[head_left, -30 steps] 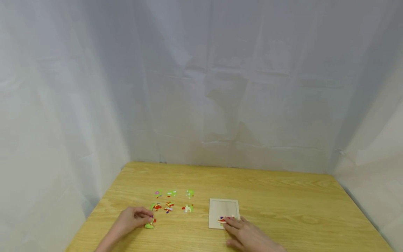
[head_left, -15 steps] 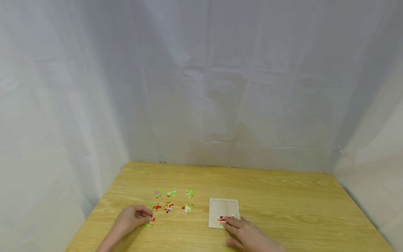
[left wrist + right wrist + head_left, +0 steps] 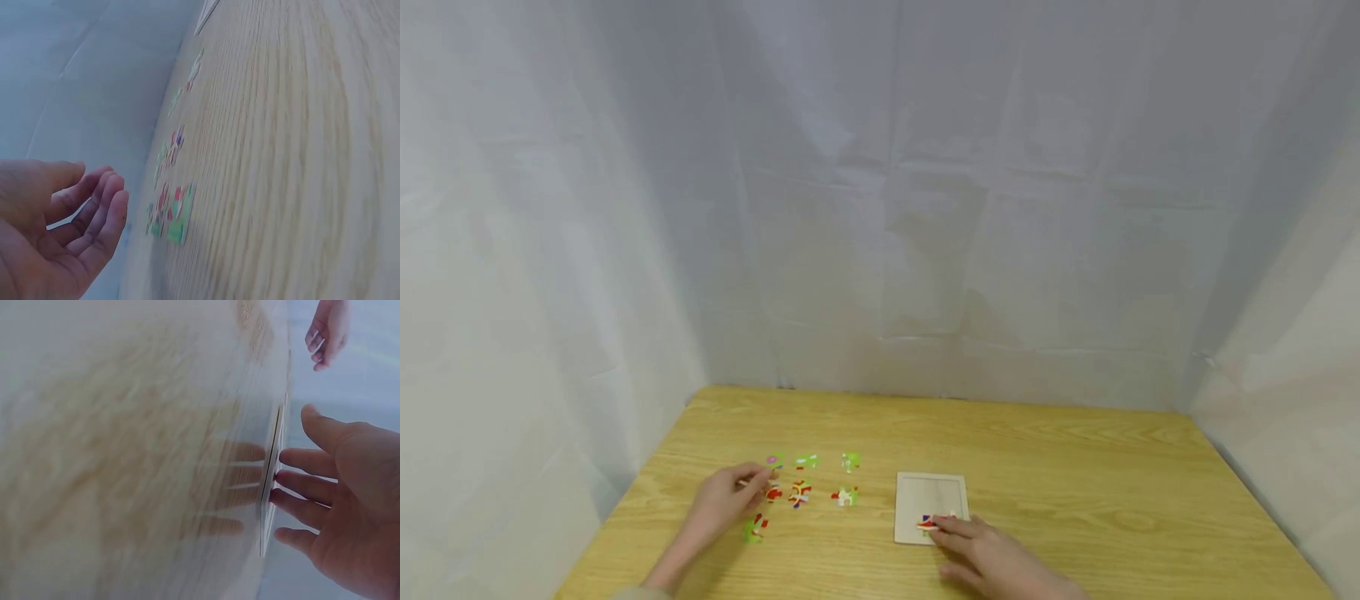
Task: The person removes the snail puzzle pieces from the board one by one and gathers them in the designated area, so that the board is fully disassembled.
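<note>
My left hand is raised above the left-hand puzzle pieces. In the left wrist view that hand has loosely bent fingers and nothing between thumb and fingertips. Below it lies a green and red puzzle piece, also visible in the left wrist view as the nearest piece. My right hand rests its outstretched fingertips on the lower part of a wooden puzzle tray. Under those fingers a red, blue and white puzzle piece shows in part. The right wrist view has the fingers touching the tray edge-on.
Several more loose pieces lie in rows left of the tray, among them a red and yellow piece, a white and green piece and a green piece. White sheeting hangs behind the wooden table and at both sides.
My left hand has left the lower-left green and red piece and moved up and slightly right, uncovering it. My right hand stays on the tray.
</note>
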A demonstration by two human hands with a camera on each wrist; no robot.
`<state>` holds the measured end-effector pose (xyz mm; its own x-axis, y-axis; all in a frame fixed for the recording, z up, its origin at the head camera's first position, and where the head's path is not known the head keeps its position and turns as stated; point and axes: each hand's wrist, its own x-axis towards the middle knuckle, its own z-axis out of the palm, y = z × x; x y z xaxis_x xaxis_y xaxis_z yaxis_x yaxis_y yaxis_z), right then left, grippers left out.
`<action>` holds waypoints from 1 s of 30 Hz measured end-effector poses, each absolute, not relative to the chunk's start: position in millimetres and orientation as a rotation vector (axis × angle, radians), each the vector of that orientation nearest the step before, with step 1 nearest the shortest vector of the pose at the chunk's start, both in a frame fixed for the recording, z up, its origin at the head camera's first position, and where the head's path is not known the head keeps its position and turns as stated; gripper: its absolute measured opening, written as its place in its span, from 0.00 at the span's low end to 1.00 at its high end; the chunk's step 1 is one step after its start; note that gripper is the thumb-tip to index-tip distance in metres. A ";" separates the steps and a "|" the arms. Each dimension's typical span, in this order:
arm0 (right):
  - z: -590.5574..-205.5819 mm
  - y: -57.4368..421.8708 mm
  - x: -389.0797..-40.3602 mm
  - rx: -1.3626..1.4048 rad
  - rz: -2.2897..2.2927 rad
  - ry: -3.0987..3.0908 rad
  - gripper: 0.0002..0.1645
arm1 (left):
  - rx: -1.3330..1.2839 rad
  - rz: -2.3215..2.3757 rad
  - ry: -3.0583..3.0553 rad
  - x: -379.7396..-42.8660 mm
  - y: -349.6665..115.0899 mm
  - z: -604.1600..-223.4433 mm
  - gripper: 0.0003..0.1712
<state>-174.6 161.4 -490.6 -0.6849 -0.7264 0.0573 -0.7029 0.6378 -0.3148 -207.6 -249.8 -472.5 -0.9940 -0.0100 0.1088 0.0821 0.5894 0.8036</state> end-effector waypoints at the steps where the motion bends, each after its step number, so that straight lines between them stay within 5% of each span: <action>1: -490.7 161.8 -174.6 -1.209 -0.504 2.772 0.33 | -0.065 -1.434 -2.689 -208.6 -245.8 -471.3 0.11; 22: -491.3 177.9 -171.2 -1.266 -0.593 2.877 0.27 | -0.551 -1.790 -2.585 -233.2 -162.9 -458.1 0.18; 30: -494.4 185.9 -168.1 -1.274 -0.410 2.927 0.32 | -0.643 -1.783 -2.623 -238.9 -125.7 -457.2 0.17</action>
